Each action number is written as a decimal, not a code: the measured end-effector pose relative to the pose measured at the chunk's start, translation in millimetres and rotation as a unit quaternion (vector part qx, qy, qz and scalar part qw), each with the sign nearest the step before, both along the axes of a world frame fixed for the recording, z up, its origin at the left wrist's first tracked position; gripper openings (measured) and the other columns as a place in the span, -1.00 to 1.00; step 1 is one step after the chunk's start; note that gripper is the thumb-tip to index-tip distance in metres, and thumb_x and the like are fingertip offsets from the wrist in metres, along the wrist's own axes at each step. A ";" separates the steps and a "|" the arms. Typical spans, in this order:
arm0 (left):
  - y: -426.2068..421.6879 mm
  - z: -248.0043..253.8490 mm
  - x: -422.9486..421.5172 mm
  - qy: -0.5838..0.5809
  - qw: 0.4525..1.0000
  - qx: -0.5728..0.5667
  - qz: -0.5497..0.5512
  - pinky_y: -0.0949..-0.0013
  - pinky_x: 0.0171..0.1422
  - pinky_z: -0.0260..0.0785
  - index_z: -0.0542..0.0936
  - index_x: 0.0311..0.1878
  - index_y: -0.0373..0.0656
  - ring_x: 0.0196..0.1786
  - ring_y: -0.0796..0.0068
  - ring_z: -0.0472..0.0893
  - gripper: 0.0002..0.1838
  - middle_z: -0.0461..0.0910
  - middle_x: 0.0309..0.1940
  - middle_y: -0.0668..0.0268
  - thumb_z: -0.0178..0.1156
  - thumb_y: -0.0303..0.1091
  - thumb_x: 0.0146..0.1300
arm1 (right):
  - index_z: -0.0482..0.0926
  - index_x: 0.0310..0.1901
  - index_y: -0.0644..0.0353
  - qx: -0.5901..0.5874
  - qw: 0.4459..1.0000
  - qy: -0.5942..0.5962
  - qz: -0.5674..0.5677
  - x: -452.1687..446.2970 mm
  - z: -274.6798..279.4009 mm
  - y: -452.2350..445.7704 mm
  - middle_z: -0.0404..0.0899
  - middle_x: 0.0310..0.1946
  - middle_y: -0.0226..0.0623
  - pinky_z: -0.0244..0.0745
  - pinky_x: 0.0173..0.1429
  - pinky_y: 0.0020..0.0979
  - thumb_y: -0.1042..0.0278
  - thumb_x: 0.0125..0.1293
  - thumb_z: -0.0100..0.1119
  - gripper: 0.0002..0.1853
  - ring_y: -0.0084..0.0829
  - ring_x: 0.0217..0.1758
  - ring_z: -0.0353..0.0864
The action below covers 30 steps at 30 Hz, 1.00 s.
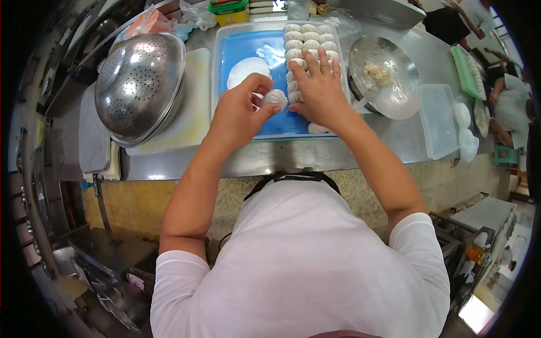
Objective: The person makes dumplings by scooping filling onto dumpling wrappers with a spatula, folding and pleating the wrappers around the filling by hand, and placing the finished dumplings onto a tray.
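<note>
Indoors, a speckled floor (360, 188) lies beneath the steel bench (253, 164) where I stand, another person (513, 101) visible off to the right. An upturned colander (141, 79) sits over a pale cutting board (194, 90) at my left, apparently parked clear of the middle. Directly before me is a blue-based tray (239, 45), seemingly centred for easy reach; just past its right side, a metal bowl (360, 56) holds a pale, crumbly mixture (377, 73), likely kept close for convenience. Apart from its partner, my right hand (322, 94) spreads palm down over rows of pleated dumplings (310, 36), packed tightly on the tray's right side, presumably to save space; how firmly it touches them, I cannot tell. A white disc (246, 69) lies beyond my left hand (239, 110). Pinched between that hand's thumb and fingers, over the tray's middle, is a single dumpling (275, 98), probably gripped lightly to spare its soft dough.
</note>
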<state>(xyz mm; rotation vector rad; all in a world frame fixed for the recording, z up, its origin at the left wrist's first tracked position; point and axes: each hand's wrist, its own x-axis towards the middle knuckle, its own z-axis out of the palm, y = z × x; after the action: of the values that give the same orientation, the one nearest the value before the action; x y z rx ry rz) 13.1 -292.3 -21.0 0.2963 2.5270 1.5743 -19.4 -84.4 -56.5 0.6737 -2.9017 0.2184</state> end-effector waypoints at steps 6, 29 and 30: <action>13.8 -18.4 5.3 0.063 0.993 -0.072 -0.067 0.40 -0.07 0.51 0.62 0.06 -0.17 -0.22 0.48 0.62 -0.62 0.65 -0.20 0.29 0.45 -0.50 0.16 | 0.29 0.46 0.06 -0.083 0.996 -0.039 -0.023 -12.4 20.4 39.7 0.20 0.51 0.01 -0.02 0.62 0.16 0.06 0.07 0.57 -0.06 0.22 0.63 0.00; 52.8 -26.0 3.5 0.151 0.969 -0.184 -0.071 0.10 -0.02 0.50 0.43 -0.03 -0.17 -0.07 0.01 0.60 -0.53 0.48 -0.08 0.12 0.50 -0.45 0.08 | 0.53 0.18 0.27 -0.296 0.951 -0.083 -0.009 -12.3 28.0 56.7 0.58 0.07 -0.06 0.51 0.09 -0.23 0.21 0.28 0.40 -0.49 -0.11 -0.04 0.58; 49.8 -20.3 3.2 0.140 0.965 -0.206 -0.079 0.11 -0.01 0.51 0.44 -0.01 -0.17 -0.07 0.02 0.61 -0.53 0.50 -0.07 0.12 0.50 -0.44 0.09 | 0.53 0.19 0.25 -0.302 0.951 -0.069 0.002 -14.3 29.4 53.5 0.57 0.06 -0.08 0.52 0.03 -0.24 0.20 0.28 0.40 -0.49 -0.15 -0.12 0.58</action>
<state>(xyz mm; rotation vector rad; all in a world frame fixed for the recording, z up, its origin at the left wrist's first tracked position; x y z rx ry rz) 16.3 -242.5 -41.4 0.6846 2.8716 0.9742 -33.7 -31.0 -27.1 0.5608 -2.7118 1.1328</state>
